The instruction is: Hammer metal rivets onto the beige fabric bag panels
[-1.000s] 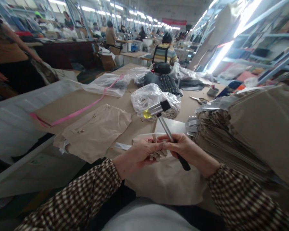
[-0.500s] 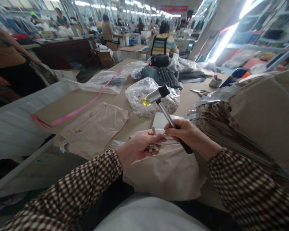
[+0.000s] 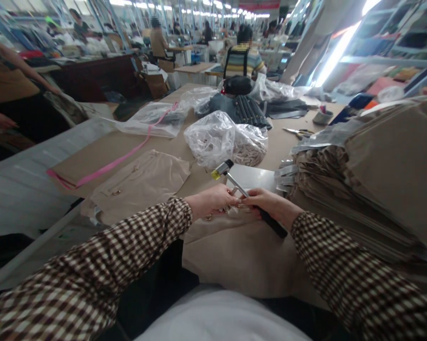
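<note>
My right hand point(image 3: 268, 203) grips a small hammer point(image 3: 234, 182) by its black handle; its metal head with a yellow tip points up and left over the table. My left hand point(image 3: 213, 201) is closed, fingertips meeting the right hand just above a beige fabric piece point(image 3: 241, 255) that lies across the table edge in front of me. Something small is pinched in the left fingers; I cannot make it out. Both sleeves are brown-and-white check.
A tall stack of tan fabric pieces point(image 3: 369, 189) fills the right side. A clear bag of small parts point(image 3: 227, 139) sits beyond my hands, a beige zipped panel point(image 3: 138, 184) and pink strap point(image 3: 110, 163) to the left, scissors point(image 3: 298, 132) farther back. Other people work in the background.
Both hands have moved forward and down toward the table. The hammer, raised high before, has dropped so its head sits low, just past my fingers.
</note>
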The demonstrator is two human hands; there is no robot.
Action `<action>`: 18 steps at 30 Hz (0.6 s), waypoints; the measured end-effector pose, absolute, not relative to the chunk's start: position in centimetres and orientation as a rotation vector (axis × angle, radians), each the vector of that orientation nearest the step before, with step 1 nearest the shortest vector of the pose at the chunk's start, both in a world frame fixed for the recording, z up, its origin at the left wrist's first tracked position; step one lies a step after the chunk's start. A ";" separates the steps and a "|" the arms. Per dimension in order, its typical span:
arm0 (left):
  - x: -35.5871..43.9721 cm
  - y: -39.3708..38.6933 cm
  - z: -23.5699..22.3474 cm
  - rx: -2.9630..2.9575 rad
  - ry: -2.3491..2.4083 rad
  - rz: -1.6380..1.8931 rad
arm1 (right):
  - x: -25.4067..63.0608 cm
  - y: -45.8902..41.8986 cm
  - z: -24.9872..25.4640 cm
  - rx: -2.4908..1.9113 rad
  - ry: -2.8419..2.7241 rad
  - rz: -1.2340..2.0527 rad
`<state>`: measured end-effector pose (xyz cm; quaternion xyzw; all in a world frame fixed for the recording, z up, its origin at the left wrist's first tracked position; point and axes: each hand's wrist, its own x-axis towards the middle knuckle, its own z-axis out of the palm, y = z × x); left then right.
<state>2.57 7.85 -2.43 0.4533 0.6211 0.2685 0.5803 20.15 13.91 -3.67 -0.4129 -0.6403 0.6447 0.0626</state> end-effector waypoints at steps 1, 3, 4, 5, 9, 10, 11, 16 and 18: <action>2.6 8.0 -2.7 1.073 1.452 0.628 | 20.2 14.0 -3.9 -1.228 -1.937 1.980; 2.7 8.1 -3.1 1.101 1.450 0.622 | 20.3 14.1 -4.2 -1.212 -2.023 1.926; 2.7 8.2 -3.1 1.106 1.457 0.618 | 20.3 14.2 -4.3 -1.247 -2.108 1.826; 2.7 8.2 -3.2 1.105 1.471 0.612 | 20.2 14.4 -4.4 -1.305 -2.198 1.699; 2.6 8.5 -3.3 1.099 1.548 0.564 | 20.0 14.7 -4.8 -1.482 -2.394 1.339; 2.5 8.5 -3.4 1.109 1.561 0.548 | 19.9 14.7 -5.0 -1.493 -2.399 1.325; 2.5 8.6 -3.5 1.121 1.572 0.530 | 19.8 14.7 -5.1 -1.499 -2.399 1.318; 2.5 8.8 -3.8 1.186 1.586 0.442 | 19.3 14.3 -5.0 -1.563 -2.403 1.233; 2.4 8.8 -3.7 1.205 1.589 0.408 | 19.2 14.2 -4.9 -1.590 -2.401 1.210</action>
